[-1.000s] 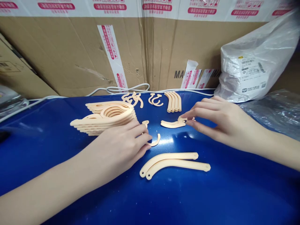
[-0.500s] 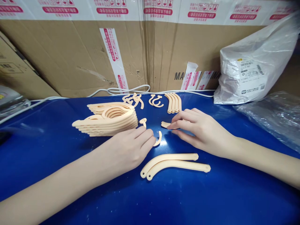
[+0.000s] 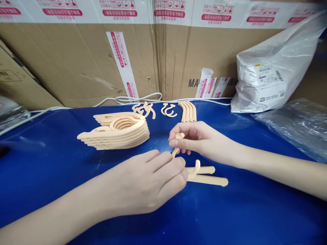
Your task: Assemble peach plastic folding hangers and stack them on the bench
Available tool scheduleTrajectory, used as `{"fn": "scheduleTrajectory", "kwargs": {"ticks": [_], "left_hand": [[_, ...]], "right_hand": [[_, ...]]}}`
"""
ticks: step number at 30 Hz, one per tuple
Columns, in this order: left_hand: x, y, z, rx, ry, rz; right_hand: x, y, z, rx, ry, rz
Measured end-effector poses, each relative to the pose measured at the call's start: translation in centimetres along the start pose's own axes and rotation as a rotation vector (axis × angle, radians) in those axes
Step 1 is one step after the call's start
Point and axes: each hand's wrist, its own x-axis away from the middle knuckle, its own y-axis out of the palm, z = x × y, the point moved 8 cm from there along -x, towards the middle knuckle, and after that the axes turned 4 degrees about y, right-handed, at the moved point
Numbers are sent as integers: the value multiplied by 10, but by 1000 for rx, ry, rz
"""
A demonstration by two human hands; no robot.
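My left hand (image 3: pixel 153 183) is closed around a beige plastic hanger hook (image 3: pixel 196 167). The curved tip sticks out to the right of its knuckles, and the stem rises toward my other hand. At the hook's round flat end, the thumb and fingers of my right hand (image 3: pixel 195 137) are pinched together. Whatever else those fingers may hold is hidden. Beneath the hook, two beige hanger arms (image 3: pixel 208 180) lie on the blue table, partly covered by my left hand.
Left of centre is a stack of beige folding-hanger parts (image 3: pixel 114 139). Farther back lie loose hooks (image 3: pixel 170 110) and a row of curved arms (image 3: pixel 187 111). A white cable (image 3: pixel 107 101) runs before cardboard boxes (image 3: pixel 84 61). On the right stands a plastic-wrapped package (image 3: pixel 265 78).
My left hand has carried the hook rightward and nearer me, over the two arms. My right hand has lifted and turned to meet the round end; the small beige piece it touched has left the table.
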Motion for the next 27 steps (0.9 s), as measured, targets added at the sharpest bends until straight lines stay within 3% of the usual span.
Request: {"fn": "scheduleTrajectory", "kwargs": {"ticks": [13,17,24,27], "left_hand": [[7,13,0,-6,35,-79],[10,10,-2,-16,31,-77],[20,13,-17,-114,23,-112],[21,14,-25,-107,-17,-122]], "right_hand": [[-9,-7,3,43,-27,-6],[-9,-13,-6,169,-70,-41],[1,-27,-15,551,-67,-266],[3,-32,-15,617,-57,-211]]}}
